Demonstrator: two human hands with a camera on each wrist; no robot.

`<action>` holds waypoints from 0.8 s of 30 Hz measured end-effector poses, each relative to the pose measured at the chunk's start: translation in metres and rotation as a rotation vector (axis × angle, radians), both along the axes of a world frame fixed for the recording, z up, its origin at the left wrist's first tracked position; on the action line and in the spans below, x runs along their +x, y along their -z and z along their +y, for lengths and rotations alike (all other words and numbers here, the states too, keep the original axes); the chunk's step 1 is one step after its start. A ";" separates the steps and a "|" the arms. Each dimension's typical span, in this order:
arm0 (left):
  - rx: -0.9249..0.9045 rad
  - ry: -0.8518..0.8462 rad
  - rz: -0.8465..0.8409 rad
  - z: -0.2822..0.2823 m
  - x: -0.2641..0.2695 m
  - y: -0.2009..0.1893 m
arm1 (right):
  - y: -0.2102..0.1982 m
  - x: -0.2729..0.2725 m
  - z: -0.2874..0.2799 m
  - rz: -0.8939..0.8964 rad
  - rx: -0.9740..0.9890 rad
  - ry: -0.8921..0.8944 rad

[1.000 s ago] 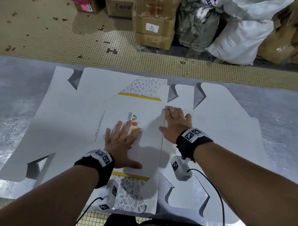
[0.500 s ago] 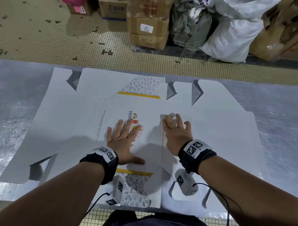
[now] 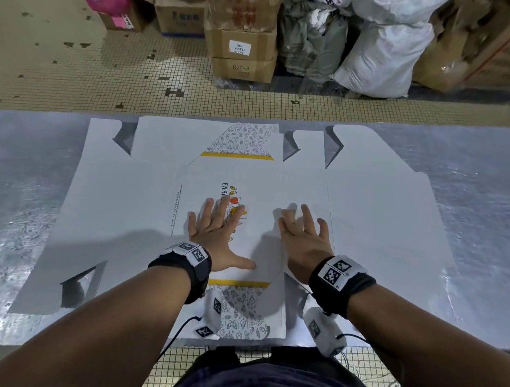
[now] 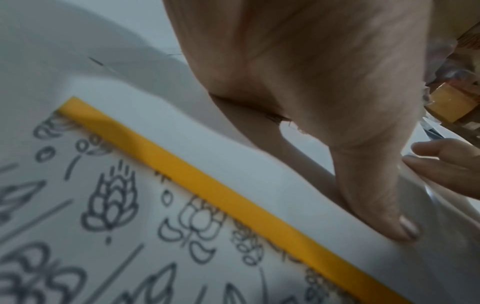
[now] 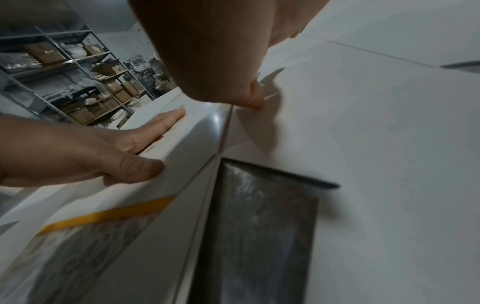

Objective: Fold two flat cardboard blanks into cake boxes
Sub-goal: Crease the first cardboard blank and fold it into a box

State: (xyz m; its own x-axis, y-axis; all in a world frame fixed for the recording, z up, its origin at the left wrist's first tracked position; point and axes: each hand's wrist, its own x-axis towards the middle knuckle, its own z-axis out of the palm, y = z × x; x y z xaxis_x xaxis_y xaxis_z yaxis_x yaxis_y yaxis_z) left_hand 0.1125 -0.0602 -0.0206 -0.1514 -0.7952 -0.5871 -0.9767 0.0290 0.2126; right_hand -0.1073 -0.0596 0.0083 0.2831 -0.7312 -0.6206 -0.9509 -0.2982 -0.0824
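Note:
A big white cardboard blank (image 3: 380,217) lies flat on the silver table (image 3: 482,198). One panel of it is folded over the middle, printed side up (image 3: 247,176), with yellow stripes and a leaf pattern. My left hand (image 3: 217,233) presses flat on this printed panel, fingers spread and thumb out. My right hand (image 3: 304,238) lies flat beside it, along the panel's right folded edge. In the right wrist view the left hand (image 5: 91,148) holds down the rounded fold (image 5: 202,131). The left wrist view shows the left thumb (image 4: 376,205) above the yellow stripe (image 4: 207,185).
Brown cartons (image 3: 241,47) and white sacks (image 3: 388,56) stand on the tiled floor beyond the table's far edge. The table's near edge (image 3: 79,341) runs just in front of my body. Metal shelves (image 5: 64,82) with boxes stand far off.
My right hand has slid back toward me along the folded edge. The left hand stays pressed on the printed panel.

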 end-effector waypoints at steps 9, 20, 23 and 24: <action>0.024 0.024 -0.036 -0.003 0.000 0.002 | 0.007 -0.004 0.028 -0.072 -0.023 0.065; 0.049 0.025 -0.051 -0.004 -0.001 0.000 | 0.023 -0.008 0.045 -0.193 -0.146 0.154; 0.053 0.024 -0.059 -0.004 -0.001 -0.001 | 0.024 -0.009 0.050 -0.174 -0.135 0.140; 0.054 0.025 -0.060 -0.003 -0.001 -0.001 | 0.024 -0.009 0.052 -0.168 -0.129 0.138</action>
